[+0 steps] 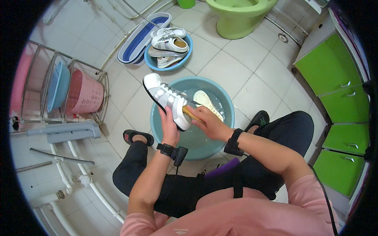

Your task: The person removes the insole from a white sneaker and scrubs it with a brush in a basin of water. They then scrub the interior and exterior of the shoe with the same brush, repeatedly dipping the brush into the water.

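Observation:
A white and grey lace-up sneaker [166, 97] is held over a blue-green plastic basin [155, 134], its toe pointing up and left. My left hand [170, 125] grips it from below, near the heel. At the shoe's opening, my right hand [211, 122] pinches a tan insole-like piece [189, 112], partly inside the shoe; its inner end is hidden. Grey laces [177, 93] run along the shoe's upper, with loose ends trailing toward my right hand. Water stands in the basin, and a cream foot-shaped insole [205, 98] lies in it, partly covered by my right hand.
Several shoes [168, 42] are piled in a smaller blue basin [189, 56], beside a blue-and-white folding tub [133, 44]. A green toilet [233, 26] stands beyond. Left is a metal rack with a pink basket [85, 91]; right, green cabinets [330, 65]. My slippered feet flank the large basin.

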{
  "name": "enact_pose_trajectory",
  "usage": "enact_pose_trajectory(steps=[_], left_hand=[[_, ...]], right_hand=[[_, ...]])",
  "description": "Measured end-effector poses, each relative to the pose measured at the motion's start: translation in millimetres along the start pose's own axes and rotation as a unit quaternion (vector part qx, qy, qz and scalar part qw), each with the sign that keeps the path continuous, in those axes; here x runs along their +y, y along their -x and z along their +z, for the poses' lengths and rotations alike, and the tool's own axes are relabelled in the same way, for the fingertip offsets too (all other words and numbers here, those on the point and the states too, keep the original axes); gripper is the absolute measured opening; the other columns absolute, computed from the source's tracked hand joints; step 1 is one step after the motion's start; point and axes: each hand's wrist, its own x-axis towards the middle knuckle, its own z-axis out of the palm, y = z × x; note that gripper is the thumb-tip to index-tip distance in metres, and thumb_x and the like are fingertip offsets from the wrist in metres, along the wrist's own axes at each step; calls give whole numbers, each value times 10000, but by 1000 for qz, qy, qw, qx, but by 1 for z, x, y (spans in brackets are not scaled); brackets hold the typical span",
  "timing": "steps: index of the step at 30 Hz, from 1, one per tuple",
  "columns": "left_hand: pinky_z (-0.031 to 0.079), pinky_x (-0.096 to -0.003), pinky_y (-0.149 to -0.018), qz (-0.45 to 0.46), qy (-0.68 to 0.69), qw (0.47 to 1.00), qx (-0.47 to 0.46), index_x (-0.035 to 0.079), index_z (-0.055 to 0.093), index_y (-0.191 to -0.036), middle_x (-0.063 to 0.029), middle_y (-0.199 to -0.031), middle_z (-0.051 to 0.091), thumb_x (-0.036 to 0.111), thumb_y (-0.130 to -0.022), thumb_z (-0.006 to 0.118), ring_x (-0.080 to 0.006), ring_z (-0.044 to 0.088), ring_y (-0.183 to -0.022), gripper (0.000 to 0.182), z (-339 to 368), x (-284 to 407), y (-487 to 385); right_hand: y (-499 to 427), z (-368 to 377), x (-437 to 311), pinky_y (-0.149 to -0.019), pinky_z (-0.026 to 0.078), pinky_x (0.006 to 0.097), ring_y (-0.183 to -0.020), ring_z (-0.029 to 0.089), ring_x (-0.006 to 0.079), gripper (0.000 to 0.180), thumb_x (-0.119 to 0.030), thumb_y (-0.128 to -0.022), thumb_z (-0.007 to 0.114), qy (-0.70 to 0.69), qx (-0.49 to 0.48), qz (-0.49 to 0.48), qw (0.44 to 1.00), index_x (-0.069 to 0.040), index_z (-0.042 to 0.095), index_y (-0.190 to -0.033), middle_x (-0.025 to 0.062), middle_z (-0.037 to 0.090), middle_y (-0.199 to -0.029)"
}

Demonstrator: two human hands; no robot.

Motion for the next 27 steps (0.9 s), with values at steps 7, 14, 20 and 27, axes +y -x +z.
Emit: enact_pose_trajectory(steps=[7,14,20,27], left_hand=[[481,-451,-1125,-225,138,964,14,135,487,-1542,-77,-1468,608,676,-1107,284,-275,598,-1338,723,10,39,8],[483,-418,-1114,-194,63,979,-15,50,498,-1512,-99,-1422,632,601,-1132,334,-250,608,-1311,689,18,67,15],[482,-420,-1114,-192,75,979,4,33,481,-1514,-114,-1455,606,620,-1129,307,-266,597,-1330,722,33,50,12],[443,-416,-1139,-185,22,982,-18,34,456,-1535,-113,-1486,571,614,-1138,276,-249,560,-1359,725,40,46,17]], right_hand=[[-11,-10,-64,-675,542,519,-724,667,392,452,-319,-1099,499,148,-23,126,981,-187,551,-1527,189,646,-819],[-41,-20,-94,-579,558,522,-661,710,399,299,-282,-1058,527,222,48,60,972,-36,683,-992,222,712,-789],[-44,-27,-98,-551,550,495,-609,701,381,273,-271,-1028,566,304,12,24,952,-32,697,-1040,173,707,-722],[-48,-29,-93,-612,540,540,-657,690,428,268,-219,-1026,528,183,9,86,979,-24,701,-964,213,708,-746]])
